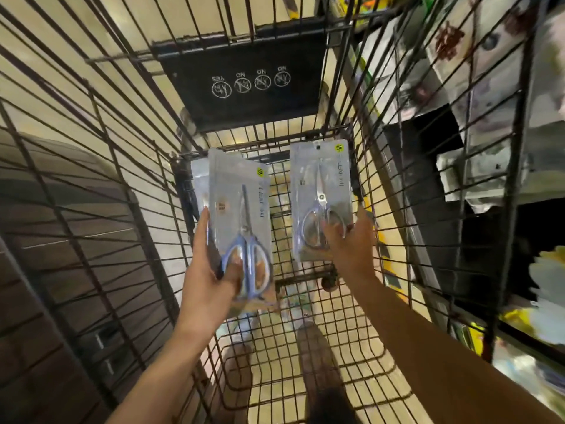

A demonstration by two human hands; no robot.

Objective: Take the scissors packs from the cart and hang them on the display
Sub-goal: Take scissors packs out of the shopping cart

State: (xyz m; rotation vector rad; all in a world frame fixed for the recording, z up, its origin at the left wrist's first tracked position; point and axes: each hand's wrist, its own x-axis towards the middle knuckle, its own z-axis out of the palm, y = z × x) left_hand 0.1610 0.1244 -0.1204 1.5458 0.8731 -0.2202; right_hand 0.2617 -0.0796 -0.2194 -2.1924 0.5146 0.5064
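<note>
Forearms reach in from the near edge of the cart [397, 185], down over its wire floor. A shoe [315, 350] shows through the mesh near that edge, on the pale floor beneath.

The left hand [211, 280] grasps a stack of scissors packs [241, 209], thumb pressed on the front over the blue handles and fingers wrapped behind the left side. How many packs are in the stack cannot be told, though a second edge shows behind the front one. The stack is lifted above the cart floor, towards the left wall, and leans slightly left at the top.

The right hand [351, 240] is closed on the lower part of a single scissors pack [321, 194], fingers spread over the handle loops on its front and the thumb along its right side. This pack stands roughly upright, near the right wall and close to the far end of the basket, well apart from the stack.

Beyond both, the folded black seat flap [244, 84] with white symbols hangs at the far end. Blurred shelves of goods [489, 117] run along outside the right wall.
</note>
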